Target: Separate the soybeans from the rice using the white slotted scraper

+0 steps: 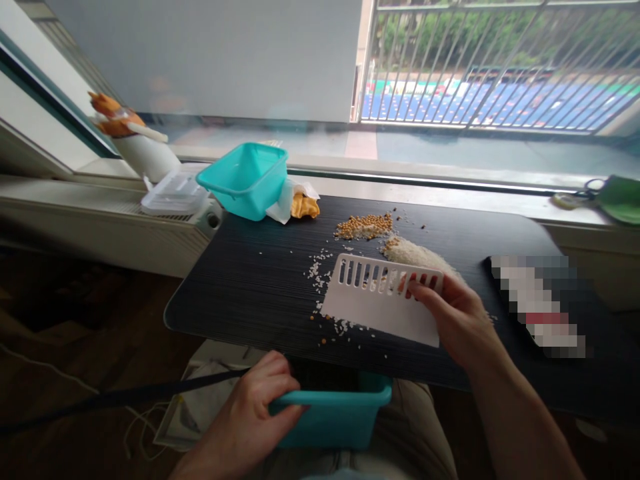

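My right hand [457,320] grips the right end of a white slotted scraper [375,303] lying flat on the black table [250,287]. Behind the scraper lie a pile of white rice [415,253] and a pile of yellow beans [363,227], with loose grains scattered around the scraper. My left hand [250,413] is closed on the rim of a teal plastic tub [333,417] held below the table's near edge, over my lap.
A second teal tub [247,179] rests tilted at the table's back left, beside a clear lidded box [173,193], a white cup [145,153] and crumpled wrappers [300,203]. A blurred dark item [540,307] lies at the right. A windowsill and window run behind.
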A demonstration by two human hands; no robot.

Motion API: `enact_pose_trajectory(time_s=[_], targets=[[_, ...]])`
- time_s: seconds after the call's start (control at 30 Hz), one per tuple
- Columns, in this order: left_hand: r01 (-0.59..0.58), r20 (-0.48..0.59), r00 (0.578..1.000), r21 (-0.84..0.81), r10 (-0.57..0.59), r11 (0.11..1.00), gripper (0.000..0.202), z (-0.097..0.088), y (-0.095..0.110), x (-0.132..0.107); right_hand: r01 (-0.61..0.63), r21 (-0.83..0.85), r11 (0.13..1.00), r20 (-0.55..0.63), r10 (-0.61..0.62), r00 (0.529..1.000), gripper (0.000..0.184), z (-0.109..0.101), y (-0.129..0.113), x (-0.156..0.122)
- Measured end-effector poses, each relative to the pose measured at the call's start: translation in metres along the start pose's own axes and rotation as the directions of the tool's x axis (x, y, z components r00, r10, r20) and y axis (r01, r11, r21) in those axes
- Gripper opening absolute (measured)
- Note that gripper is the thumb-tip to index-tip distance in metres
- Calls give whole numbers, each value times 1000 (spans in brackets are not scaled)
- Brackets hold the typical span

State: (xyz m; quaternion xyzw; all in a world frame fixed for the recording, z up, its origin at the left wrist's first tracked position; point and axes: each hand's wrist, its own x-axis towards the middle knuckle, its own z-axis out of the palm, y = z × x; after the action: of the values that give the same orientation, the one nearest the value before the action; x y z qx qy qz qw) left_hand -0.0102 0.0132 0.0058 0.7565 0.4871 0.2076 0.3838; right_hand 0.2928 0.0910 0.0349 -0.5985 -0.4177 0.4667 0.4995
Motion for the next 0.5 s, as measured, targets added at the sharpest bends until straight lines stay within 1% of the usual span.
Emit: enact_pose_trajectory(time_s=[0.1, 0.2, 0.27, 0.37, 0.5], targets=[[11, 5, 1000, 3, -11, 1000, 20, 1, 0, 0, -11, -8, 1000, 54, 11, 998, 21, -1, 1, -3], [14, -6, 1000, 2, -14, 1000, 21, 1, 0, -1, 5, 5, 1000, 45, -5, 999, 21, 1, 1, -3], [13, -7, 1000, 2, -13, 1000, 21, 0, 0, 0, 15, 4, 1000, 42, -16, 999, 20, 7, 0, 0], [6, -2, 1000, 9, -6, 1000, 21, -1, 1, 0, 16, -17, 1000, 73, -15, 997, 20, 19, -2, 2], [-4, -18, 1000, 18, 4, 1000, 21, -1, 1, 0, 34, -58, 998, 112, -27, 993, 19, 27, -9, -6]])
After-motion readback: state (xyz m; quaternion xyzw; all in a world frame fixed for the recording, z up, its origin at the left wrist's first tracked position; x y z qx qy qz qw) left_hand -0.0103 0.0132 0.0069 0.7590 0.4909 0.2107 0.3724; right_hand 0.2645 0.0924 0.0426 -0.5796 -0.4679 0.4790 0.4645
